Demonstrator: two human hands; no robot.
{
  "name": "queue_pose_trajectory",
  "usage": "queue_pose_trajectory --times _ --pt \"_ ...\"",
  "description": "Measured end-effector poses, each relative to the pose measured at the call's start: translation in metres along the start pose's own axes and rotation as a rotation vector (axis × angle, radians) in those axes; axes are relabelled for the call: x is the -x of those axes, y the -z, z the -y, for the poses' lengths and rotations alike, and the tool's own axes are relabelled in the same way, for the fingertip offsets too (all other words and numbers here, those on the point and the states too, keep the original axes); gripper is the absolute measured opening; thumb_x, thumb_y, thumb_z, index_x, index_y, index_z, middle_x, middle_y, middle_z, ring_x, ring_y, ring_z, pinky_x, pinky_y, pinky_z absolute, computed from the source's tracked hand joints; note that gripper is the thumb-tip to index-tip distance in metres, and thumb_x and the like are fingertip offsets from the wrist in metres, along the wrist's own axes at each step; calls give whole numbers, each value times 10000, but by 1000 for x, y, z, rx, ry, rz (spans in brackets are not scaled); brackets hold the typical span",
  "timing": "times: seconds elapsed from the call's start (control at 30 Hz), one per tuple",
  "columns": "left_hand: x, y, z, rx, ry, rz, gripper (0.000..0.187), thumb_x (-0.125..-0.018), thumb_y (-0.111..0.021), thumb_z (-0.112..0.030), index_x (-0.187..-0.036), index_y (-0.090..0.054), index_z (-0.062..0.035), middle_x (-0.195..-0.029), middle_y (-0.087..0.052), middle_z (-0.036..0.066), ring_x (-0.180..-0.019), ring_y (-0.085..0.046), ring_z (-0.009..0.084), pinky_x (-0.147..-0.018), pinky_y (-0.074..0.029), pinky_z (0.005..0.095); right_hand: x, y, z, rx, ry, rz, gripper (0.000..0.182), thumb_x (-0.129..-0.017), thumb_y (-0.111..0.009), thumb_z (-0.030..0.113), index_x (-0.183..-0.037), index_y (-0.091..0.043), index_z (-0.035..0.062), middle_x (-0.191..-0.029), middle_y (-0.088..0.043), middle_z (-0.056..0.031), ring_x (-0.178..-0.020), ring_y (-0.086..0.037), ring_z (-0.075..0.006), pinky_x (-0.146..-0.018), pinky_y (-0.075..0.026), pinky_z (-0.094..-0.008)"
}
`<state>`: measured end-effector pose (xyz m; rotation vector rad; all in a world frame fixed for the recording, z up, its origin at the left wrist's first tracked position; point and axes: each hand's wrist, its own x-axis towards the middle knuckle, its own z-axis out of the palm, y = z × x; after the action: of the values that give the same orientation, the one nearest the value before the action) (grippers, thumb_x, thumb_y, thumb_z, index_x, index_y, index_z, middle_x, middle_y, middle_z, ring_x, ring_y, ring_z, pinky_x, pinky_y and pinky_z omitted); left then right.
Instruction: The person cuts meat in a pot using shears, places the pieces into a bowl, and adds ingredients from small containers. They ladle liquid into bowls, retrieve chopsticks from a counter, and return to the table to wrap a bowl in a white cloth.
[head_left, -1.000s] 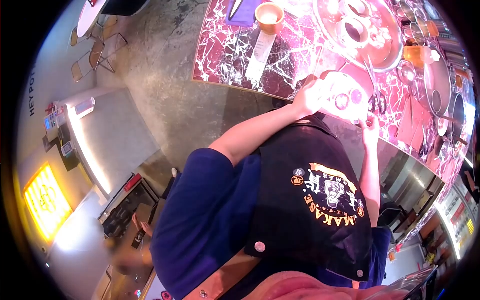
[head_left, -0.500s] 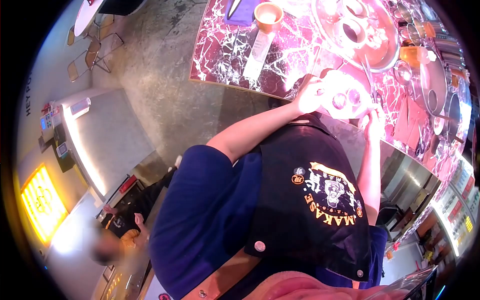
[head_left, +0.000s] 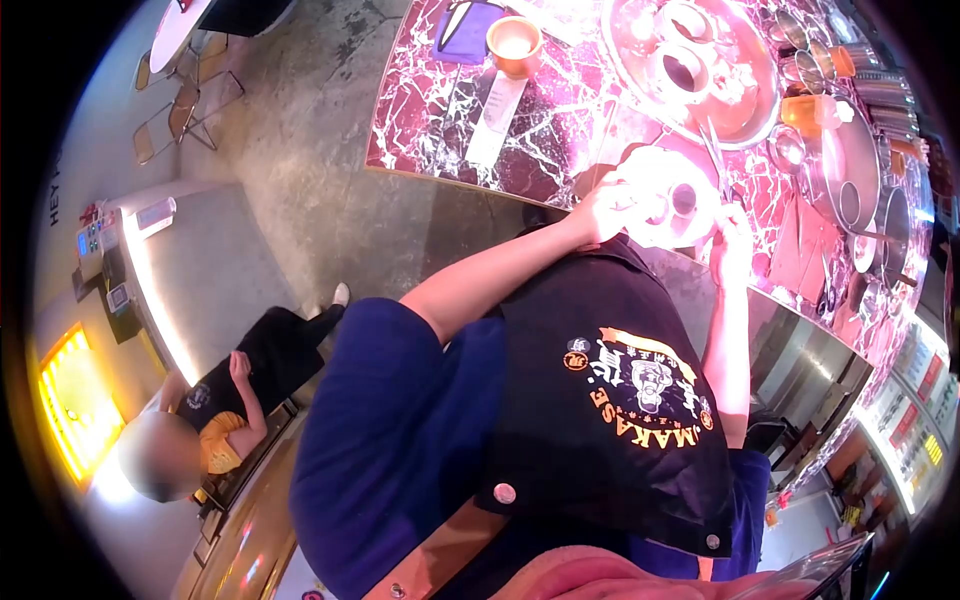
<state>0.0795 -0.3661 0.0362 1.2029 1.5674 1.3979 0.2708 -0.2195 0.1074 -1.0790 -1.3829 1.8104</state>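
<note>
My left hand (head_left: 608, 206) is closed at the left rim of a white plate (head_left: 672, 232), its fingers bent over the edge. Across from it, my right hand (head_left: 732, 240) has its fingers closed at the right rim. On the plate sit two small round items, a dark one (head_left: 684, 198) and a paler one (head_left: 655, 206), both washed out by glare. Just above my right fingers, long scissor-like metal blades (head_left: 713, 152) point toward a big round metal tray (head_left: 640, 112). The plate is close to the near edge of the marbled table (head_left: 430, 150).
Bowls with dark contents (head_left: 684, 70) stand in the tray. An orange cup (head_left: 515, 48) and a paper slip (head_left: 497, 120) lie left. Pots (head_left: 852, 205), a red board (head_left: 797, 245) and an orange-yellow container (head_left: 802, 115) are right. Another person (head_left: 240, 390) stands behind left.
The view has shifted, moving the table and tray slightly left. Both hands stay at the plate's rims. The other person is now more fully in view at the left.
</note>
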Motion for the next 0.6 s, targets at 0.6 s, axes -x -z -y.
queue_pose_trajectory --times 0.6 --pt "-10 -32 -15 457 397 -224 236 -914 -610 -130 -1099 -647 11 -1432 -413 133 -1192 -506 183 -938 -459 314 -38 34 12 1013 736 577 101 -884 -574 64 -961 -625 24 -858 -571 -9 -841 -544 -114 -756 -445 -273"
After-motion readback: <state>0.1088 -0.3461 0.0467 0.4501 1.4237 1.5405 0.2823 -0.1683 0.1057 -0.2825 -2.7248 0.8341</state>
